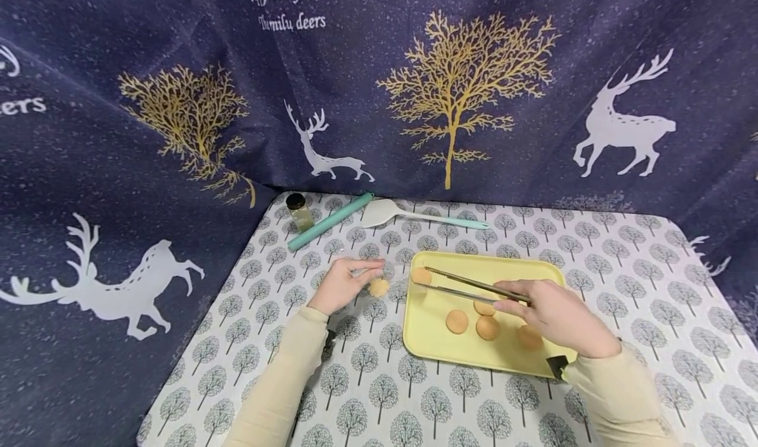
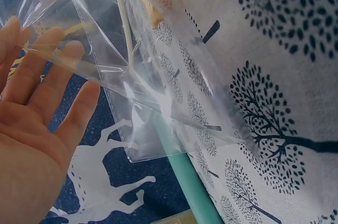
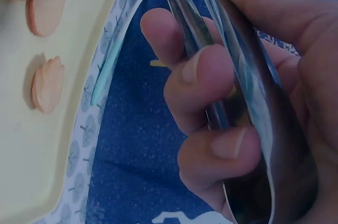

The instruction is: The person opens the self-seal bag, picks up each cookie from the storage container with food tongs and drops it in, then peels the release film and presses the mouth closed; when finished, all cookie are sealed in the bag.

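Note:
My left hand [image 1: 343, 282] holds a clear plastic bag [image 2: 142, 123] near its opening, left of the yellow tray [image 1: 432, 345]. One cookie [image 1: 379, 288] shows in or behind the thin plastic. My right hand [image 1: 551, 312] grips metal tongs [image 3: 248, 76], which reach left over the tray. Between the tong tips is a round cookie [image 1: 421, 276], at the tray's left edge and beside the bag. Several more cookies [image 1: 456, 322] lie on the tray, one [image 1: 530, 337] partly under my right hand. The exact pinch of the left thumb is out of the left wrist view.
Behind the hands lie a green rolling pin [image 1: 331, 222] and a white spatula [image 1: 381, 213] with a green handle. A dark-lidded jar [image 1: 299, 211] stands at the back left corner. A tree-print cloth [image 1: 438, 404] covers the table, and a dark curtain [image 1: 355, 72] hangs behind.

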`<state>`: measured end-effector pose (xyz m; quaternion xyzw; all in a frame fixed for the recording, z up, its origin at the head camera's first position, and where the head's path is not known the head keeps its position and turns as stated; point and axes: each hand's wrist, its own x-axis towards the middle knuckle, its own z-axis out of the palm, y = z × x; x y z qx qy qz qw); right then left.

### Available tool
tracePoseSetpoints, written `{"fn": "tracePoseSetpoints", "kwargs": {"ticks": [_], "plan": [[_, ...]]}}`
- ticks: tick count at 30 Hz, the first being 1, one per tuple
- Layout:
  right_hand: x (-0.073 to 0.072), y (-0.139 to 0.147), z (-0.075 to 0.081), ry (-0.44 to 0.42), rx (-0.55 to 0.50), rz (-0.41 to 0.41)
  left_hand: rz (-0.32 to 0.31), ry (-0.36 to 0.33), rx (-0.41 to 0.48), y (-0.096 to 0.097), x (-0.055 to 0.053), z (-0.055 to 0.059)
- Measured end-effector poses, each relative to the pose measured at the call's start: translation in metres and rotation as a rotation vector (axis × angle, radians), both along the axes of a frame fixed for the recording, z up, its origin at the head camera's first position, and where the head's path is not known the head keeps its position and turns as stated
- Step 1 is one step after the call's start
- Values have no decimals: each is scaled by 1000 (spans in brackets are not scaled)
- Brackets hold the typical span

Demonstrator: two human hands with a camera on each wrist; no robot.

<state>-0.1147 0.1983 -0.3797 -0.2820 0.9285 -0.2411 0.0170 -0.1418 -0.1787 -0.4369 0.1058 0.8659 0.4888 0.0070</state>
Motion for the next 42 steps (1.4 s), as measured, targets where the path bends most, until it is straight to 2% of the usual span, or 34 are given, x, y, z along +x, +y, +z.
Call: {"fn": "tracePoseSetpoints", "kwargs": {"ticks": [12, 20, 31, 42], "plan": [[-17, -26, 3, 4, 0, 102, -16, 20, -19, -1, 0, -1], [-25, -53, -10, -30, 48, 90, -23, 31, -31, -1, 1, -3], [-28, -81, -20, -57, 56, 51, -24, 24, -40, 2, 1, 0], [-27, -95, -31, -2, 17, 78, -27, 48, -36, 1, 2, -1]]}}
